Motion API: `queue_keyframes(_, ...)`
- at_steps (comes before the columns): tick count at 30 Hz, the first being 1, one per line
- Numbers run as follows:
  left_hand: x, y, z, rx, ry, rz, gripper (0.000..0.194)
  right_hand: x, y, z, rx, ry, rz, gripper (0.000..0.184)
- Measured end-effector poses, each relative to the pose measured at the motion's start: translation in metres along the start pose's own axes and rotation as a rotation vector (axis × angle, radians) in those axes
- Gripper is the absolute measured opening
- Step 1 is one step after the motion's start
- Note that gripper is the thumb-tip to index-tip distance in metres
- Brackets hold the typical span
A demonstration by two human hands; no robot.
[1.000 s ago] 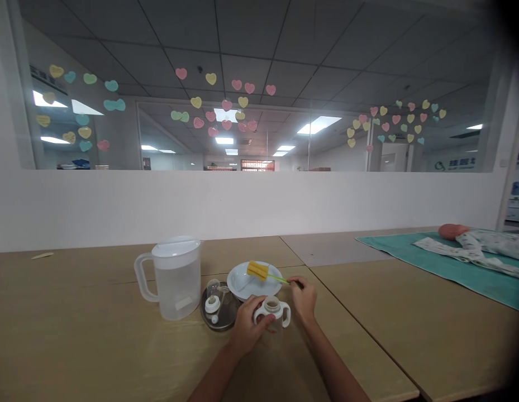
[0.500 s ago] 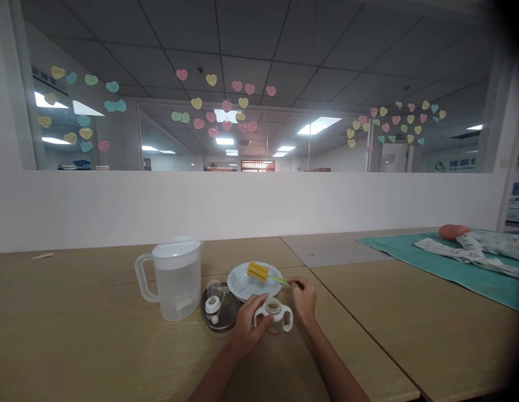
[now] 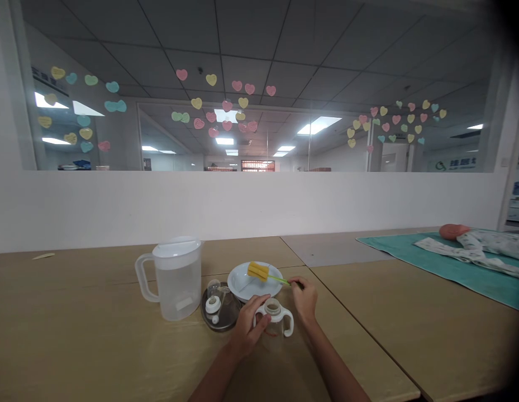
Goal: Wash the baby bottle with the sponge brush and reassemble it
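Note:
My left hand (image 3: 247, 328) is wrapped round a clear baby bottle (image 3: 275, 319) with a white two-handled collar, open at the top, standing on the wooden table (image 3: 95, 346). My right hand (image 3: 304, 296) pinches the green handle of a bottle brush; its yellow sponge head (image 3: 258, 271) hangs over a white bowl (image 3: 253, 282) just behind the bottle.
A clear lidded pitcher (image 3: 173, 277) holding water stands at the left. A dark round tray (image 3: 219, 308) beside the bowl holds small white bottle parts. At the far right a teal mat (image 3: 452, 266) carries a doll in patterned clothes. A white half-wall with glass runs behind the table.
The bottle has turned a little in my left hand, its handles swinging to the right. My right hand and the brush have stayed put.

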State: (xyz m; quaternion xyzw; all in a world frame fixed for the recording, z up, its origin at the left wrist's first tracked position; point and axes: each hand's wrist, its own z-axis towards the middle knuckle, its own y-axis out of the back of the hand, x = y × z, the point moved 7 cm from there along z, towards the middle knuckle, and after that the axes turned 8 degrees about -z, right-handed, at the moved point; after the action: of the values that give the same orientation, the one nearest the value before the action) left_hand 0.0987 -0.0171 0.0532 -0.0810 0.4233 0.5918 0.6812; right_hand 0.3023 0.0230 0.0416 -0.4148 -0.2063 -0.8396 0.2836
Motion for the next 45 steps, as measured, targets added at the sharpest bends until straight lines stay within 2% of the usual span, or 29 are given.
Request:
queue_keyframes(10, 0.002, 0.001, 0.000, 0.009, -0.027, 0.032, 0.045, 0.002, 0.000, -0.001, 0.025, -0.013, -0.016, 0.027)
queue_keyframes(14, 0.006, 0.002, 0.000, -0.011, -0.020, 0.060, 0.054, 0.002, -0.001, 0.000, 0.033, -0.017, -0.005, 0.027)
queue_keyframes(18, 0.005, -0.002, 0.000, 0.021, 0.026, 0.050, 0.063, 0.000, -0.001, 0.000, 0.029, -0.027, -0.006, 0.027)
queue_keyframes(23, -0.001, -0.004, 0.000, 0.027, 0.078, 0.084, 0.055, 0.000, -0.002, 0.000, 0.030, -0.030, -0.001, 0.026)
queue_keyframes(27, -0.003, 0.008, 0.000, -0.092, -0.011, 0.140, 0.054, -0.003, -0.002, 0.000, 0.030, -0.081, 0.072, 0.024)
queue_keyframes(32, -0.005, 0.044, -0.009, -0.430, -0.223, 0.322, 0.062, -0.007, -0.006, 0.002, 0.045, -0.187, 0.327, 0.019)
queue_keyframes(36, -0.011, 0.068, -0.016, -0.661, -0.321, 0.526, 0.056, -0.008, -0.013, 0.003, 0.112, -0.281, 0.502, 0.016)
queue_keyframes(40, -0.016, 0.082, -0.016, -0.780, -0.280, 0.689, 0.050, -0.008, -0.016, 0.003, 0.170, -0.326, 0.595, 0.014)
queue_keyframes(45, -0.021, 0.085, -0.015, -0.815, -0.260, 0.833, 0.047, 0.000, -0.021, 0.001, 0.254, -0.265, 0.592, 0.012)
